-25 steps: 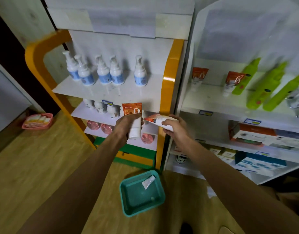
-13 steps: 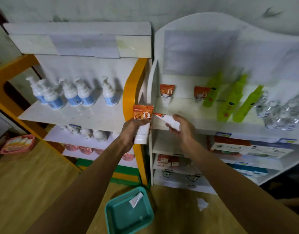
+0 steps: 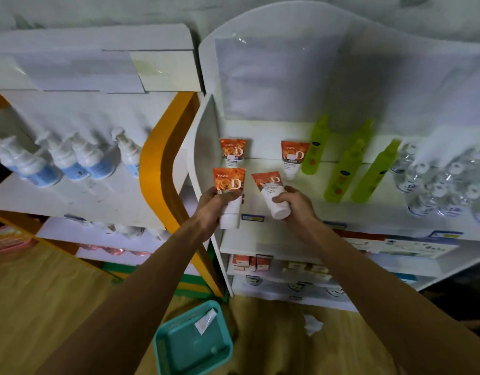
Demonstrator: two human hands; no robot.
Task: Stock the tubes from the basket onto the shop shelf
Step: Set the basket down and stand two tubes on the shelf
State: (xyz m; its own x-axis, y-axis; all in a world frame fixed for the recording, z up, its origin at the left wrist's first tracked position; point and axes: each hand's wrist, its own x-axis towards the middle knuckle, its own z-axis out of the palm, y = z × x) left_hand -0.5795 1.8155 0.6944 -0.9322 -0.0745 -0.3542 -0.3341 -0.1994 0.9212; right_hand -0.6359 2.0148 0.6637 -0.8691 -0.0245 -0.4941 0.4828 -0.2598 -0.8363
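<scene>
The left hand (image 3: 218, 203) is wrapped around the white lower body of an orange-topped tube (image 3: 228, 196), holding it upright with the cap end down, just in front of the white shelf's (image 3: 309, 215) front edge near its left wall. At about three o'clock from it, the right hand (image 3: 297, 203) is clamped on a second tube (image 3: 271, 194), this one tilted — its orange end leans toward eleven o'clock and its cap points toward five o'clock. Neither tube appears to be resting on the shelf board yet; both are carried.

Further out, at twelve o'clock from the left hand, one matching tube (image 3: 232, 152) already stands at the back of the shelf, and another (image 3: 294, 158) stands at about one o'clock from the right hand, just beside the green bottles (image 3: 344, 169). So two tubes look stocked and two are on their way in.

Down at six o'clock, on the wooden floor, the teal basket (image 3: 163, 345) holds no tubes that I can make out — only a small white scrap (image 3: 205, 322). Judging by that, these two are likely the last of the load; what remains is to stand them on the board, probably in front of or between the pair already there, labels facing out. The tilted one will need straightening first.
</scene>
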